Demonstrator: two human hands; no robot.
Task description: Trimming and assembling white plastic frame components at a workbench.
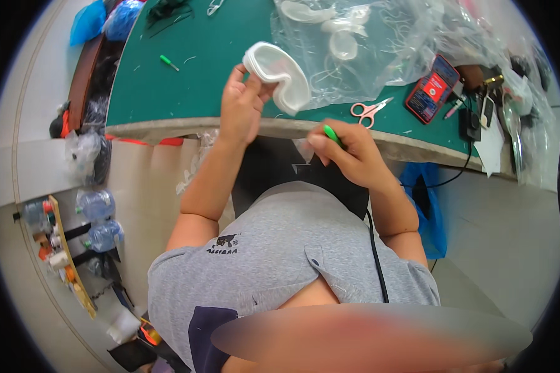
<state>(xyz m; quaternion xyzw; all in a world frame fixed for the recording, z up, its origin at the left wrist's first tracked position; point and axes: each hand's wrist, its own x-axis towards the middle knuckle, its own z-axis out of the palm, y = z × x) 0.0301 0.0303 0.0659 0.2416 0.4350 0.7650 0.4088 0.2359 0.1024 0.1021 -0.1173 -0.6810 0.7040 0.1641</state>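
My left hand (pixel 246 102) is closed on the left end of a pair of white-rimmed clear goggles (pixel 294 93), held tilted over the table's near edge. To the right and lower, in front of that edge, my right hand (pixel 348 149) is closed around a tool with a bright green handle (pixel 333 135); its tip is hidden. Something small and clear shows by those fingertips, too indistinct to name. The two hands are apart, and the tool does not touch the goggles. Pink-handled scissors (pixel 370 112) lie on the table just beyond my right hand.
On the green table (pixel 186 90) lie a small green-handled tool (pixel 169 63) and a clear plastic bag (pixel 330 74) with several white pieces on it. A phone (pixel 432 89), a black adapter (pixel 470 126) with a cable, and crumpled plastic crowd the right side. A blue bag (pixel 430 217) hangs below.
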